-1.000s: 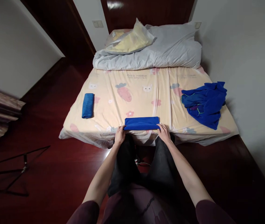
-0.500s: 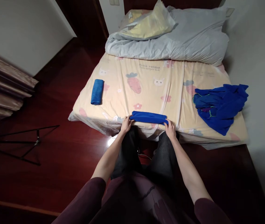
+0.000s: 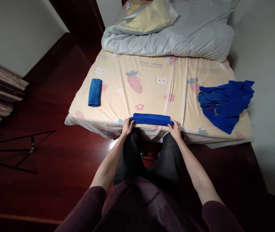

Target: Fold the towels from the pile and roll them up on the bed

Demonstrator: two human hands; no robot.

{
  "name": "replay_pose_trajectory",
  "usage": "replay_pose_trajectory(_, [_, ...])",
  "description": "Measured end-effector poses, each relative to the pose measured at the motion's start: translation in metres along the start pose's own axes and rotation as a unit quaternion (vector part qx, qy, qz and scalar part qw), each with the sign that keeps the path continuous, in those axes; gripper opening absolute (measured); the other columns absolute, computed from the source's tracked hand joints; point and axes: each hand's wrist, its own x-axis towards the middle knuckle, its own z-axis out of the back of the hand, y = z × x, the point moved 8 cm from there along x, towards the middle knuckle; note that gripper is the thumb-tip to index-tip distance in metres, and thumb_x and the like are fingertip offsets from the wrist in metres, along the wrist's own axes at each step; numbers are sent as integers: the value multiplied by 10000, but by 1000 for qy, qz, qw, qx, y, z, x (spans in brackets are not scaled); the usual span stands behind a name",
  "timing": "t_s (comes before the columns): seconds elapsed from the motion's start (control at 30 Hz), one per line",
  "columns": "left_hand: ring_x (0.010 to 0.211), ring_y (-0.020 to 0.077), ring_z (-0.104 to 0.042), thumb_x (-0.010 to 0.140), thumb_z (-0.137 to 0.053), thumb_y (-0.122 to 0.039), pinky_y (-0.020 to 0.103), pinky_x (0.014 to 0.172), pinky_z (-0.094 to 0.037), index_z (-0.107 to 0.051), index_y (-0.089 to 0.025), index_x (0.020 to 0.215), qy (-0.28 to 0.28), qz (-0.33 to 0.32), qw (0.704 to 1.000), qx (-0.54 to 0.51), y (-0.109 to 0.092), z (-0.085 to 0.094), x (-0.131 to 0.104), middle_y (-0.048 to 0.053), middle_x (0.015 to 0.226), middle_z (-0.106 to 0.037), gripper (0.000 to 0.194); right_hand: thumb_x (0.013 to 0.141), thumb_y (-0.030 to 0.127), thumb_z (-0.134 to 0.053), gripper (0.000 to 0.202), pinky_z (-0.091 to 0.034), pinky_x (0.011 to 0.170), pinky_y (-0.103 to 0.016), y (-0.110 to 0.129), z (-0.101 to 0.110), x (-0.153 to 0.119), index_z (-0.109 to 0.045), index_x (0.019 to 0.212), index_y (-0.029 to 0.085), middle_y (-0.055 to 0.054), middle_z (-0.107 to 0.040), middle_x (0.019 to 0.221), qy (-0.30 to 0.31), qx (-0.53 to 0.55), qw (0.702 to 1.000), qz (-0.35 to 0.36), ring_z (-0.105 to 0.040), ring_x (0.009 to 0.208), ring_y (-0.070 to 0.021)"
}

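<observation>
A blue towel (image 3: 152, 119), folded into a long narrow strip, lies at the near edge of the bed (image 3: 118, 93). My left hand (image 3: 127, 126) pinches its left end, and my right hand (image 3: 175, 129) grips the right end, fingers closed on the cloth. Farther left on the sheet rests a compact blue folded cloth (image 3: 95, 92). At the right of the bed sits a crumpled heap of blue cloth (image 3: 226, 104) with thin green edging; how many pieces are in it I cannot tell.
A rolled grey-white quilt (image 3: 171, 43) and a yellow pillow (image 3: 152, 21) lie across the far end of the bed. Black tripod legs (image 3: 32, 149) stand on the dark red floor to the left, near a striped curtain (image 3: 2, 90). A wall (image 3: 270, 96) borders the right side.
The view has shifted slightly, so the bed and everything on it appear a little farther left and higher. Both hands keep hold of the folded towel's ends, its strip now lying straighter.
</observation>
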Motion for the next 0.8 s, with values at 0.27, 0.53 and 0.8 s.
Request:
replay_pose_trajectory(0.27, [1061, 299, -625, 1040, -470, -409, 442, 1009, -481, -656, -202, 1080, -14, 41, 999, -1, -6, 4, 4, 132, 1036, -690, 281, 1014, 475, -514, 469, -556, 1065, -469, -12, -4, 6, -680, 1348, 191, -147, -757, 1270, -8, 0, 999, -33, -733, 1106, -299])
replay_pose_trajectory(0.53, [1010, 287, -675, 1014, -508, -460, 404, 987, -499, -717, -172, 1056, -30, 91, 995, -27, -6, 3, 5, 143, 1015, -727, 358, 1033, 490, -450, 494, -529, 1102, -486, -15, -8, 10, -701, 1309, 166, -168, -748, 1286, -18, -42, 998, -38, -707, 1188, -316])
replay_pose_trajectory(0.8, [986, 285, -719, 990, -529, -560, 412, 967, -521, -709, -203, 1132, -46, 138, 989, -24, -5, 5, -3, 125, 1018, -763, 424, 990, 577, -505, 488, -596, 854, -402, -12, -5, 11, -753, 1121, 177, -136, -793, 968, -32, -32, 997, -65, -747, 837, -271])
